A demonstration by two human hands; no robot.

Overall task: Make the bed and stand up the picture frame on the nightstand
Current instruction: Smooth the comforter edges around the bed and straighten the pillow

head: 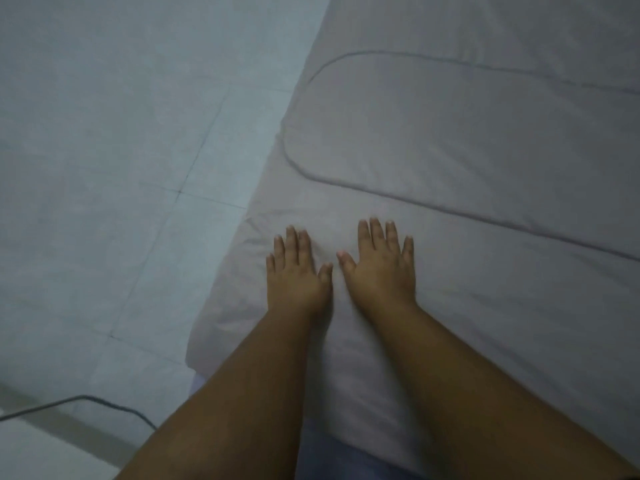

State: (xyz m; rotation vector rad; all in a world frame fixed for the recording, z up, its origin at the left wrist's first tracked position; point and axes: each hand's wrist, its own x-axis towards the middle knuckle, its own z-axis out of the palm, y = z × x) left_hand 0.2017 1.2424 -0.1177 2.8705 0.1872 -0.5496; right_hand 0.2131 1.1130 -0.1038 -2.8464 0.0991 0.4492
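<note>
A pale bed (502,341) carries a flat quilt (450,133) with a piped, rounded corner.

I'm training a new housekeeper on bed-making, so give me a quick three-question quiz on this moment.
1. True or false: the left hand and the right hand both lie flat on the bed cover.
2. What shows beside the bed, at the lower left? A) a pillow B) a dark cable C) a shoe
3. Fill in: both hands' fingers are ____, gripping nothing.

Key: 1 true; 2 B; 3 straight.
</note>
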